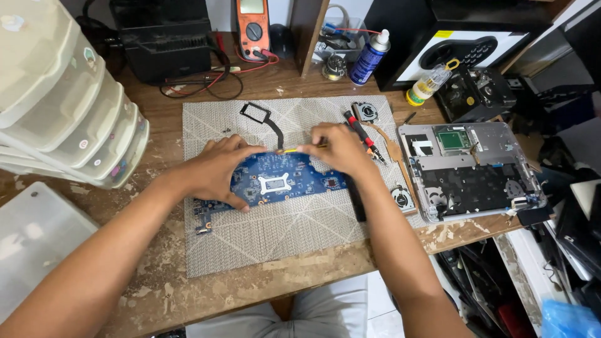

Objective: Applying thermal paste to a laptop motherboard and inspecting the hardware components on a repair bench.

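From the head camera, looking down, a blue circuit board (285, 180) lies flat on a grey woven mat (275, 225) in the middle of a worn wooden bench (156, 288). The left hand (216, 170) rests on the board's left end, fingers spread wide and curved over its edge, thumb underneath near the front, so it pins the board in place. The right hand (341, 149) is at the board's top edge, fingers pinched shut around a thin yellow tool (294, 150) whose tip points left toward the left fingertips. To do this well, I think the left hand should press only on the board's edges (the small parts on top look easy to hurt) and the yellow tool should go in slowly and flat, not jabbing. A red and black screwdriver (362, 134) lies just beside the right hand, touching nothing it needs. A black heat pipe (266, 122) sits on the mat behind the board, and two small fans (365, 112) (404, 198) lie to the right. The open laptop shell (469, 169) sits well apart on the right, so an elbow bump seems unlikely.
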